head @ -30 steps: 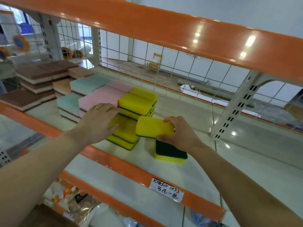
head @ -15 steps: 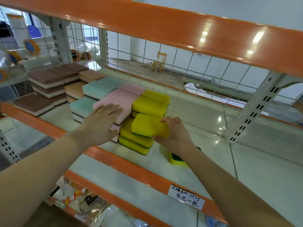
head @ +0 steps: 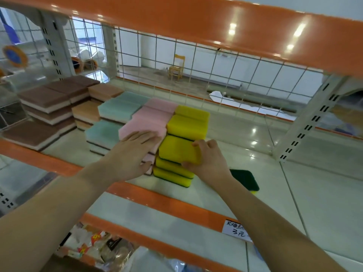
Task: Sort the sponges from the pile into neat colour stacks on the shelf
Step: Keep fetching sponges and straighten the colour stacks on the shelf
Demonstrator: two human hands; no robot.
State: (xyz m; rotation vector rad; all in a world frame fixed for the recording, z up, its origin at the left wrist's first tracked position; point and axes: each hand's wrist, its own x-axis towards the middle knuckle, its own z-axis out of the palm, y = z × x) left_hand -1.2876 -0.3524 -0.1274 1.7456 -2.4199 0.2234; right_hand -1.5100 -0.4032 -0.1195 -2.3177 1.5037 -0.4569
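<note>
My right hand (head: 207,160) grips a yellow sponge (head: 177,151) by its right end, on top of the front yellow stack (head: 172,174). A taller yellow stack (head: 188,124) stands just behind. My left hand (head: 131,152) lies flat, fingers straight, on the front pink stack (head: 143,123). One more sponge (head: 245,180), green side up, lies alone on the shelf (head: 294,193) to the right of my right wrist. Mint sponges (head: 115,109), tan sponges (head: 88,110) and brown sponges (head: 45,99) are stacked further left.
An orange rail (head: 149,201) edges the shelf in front, with a handwritten price tag (head: 235,229). A wire grid (head: 196,65) closes the back. A white bracket (head: 306,118) stands at the right. The upper shelf's orange edge (head: 196,22) hangs overhead. Packaged goods (head: 94,250) sit on the shelf below.
My right hand carried the yellow sponge left from above the lone green-topped sponge onto the front yellow stack. My left hand moved off that stack onto the pink one.
</note>
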